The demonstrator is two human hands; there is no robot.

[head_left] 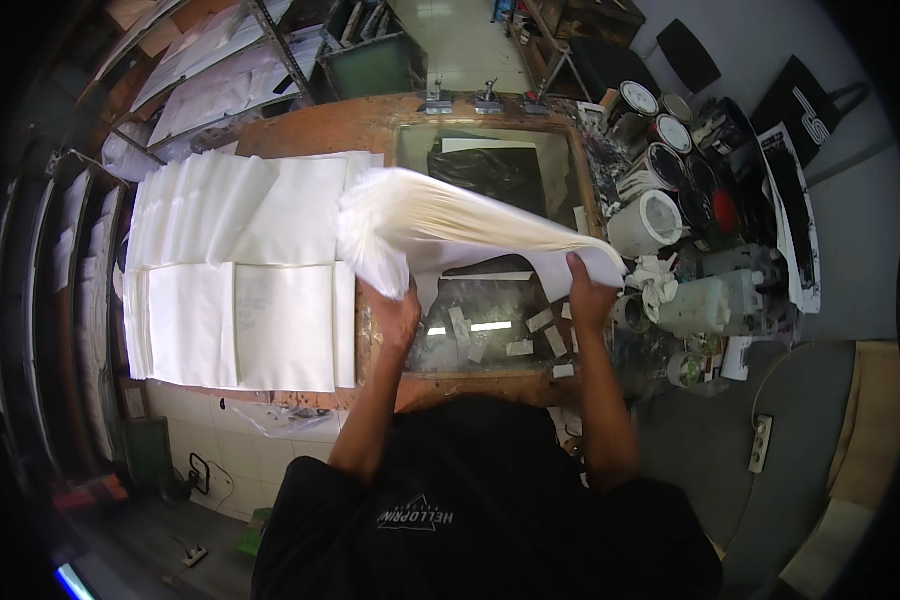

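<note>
Both hands are on the bundle now: a thick batch of white sheets (470, 215) spans the gap between them, bent and creased, with the glass panel (420, 350) on its near side and below. The left hand (398, 318) is closed on the near corner of the bunched end, its fingers mostly hidden by the folds. Over on the other side, the right hand (592, 295) pinches the narrow end, thumb tip showing at the edge, fingers out of sight behind; how tightly either one squeezes, I can't tell.

So this looks like the handling step, the batch being gathered or straightened by its two ends. Left of the left hand sit the neat piles (285, 330), with a fanned row of sheets (195, 205) beyond them. Nearer the body than the bundle, small pale strips (519, 348) lie on the glass between the wrists.

What does the next move call for? Both hands working together, I'd say, evening out that bunched left end without letting layers slide. Just beyond the right hand, a white rag (653, 278) and a white tub (658, 222) crowd in, so swinging wide that way could snag.
</note>
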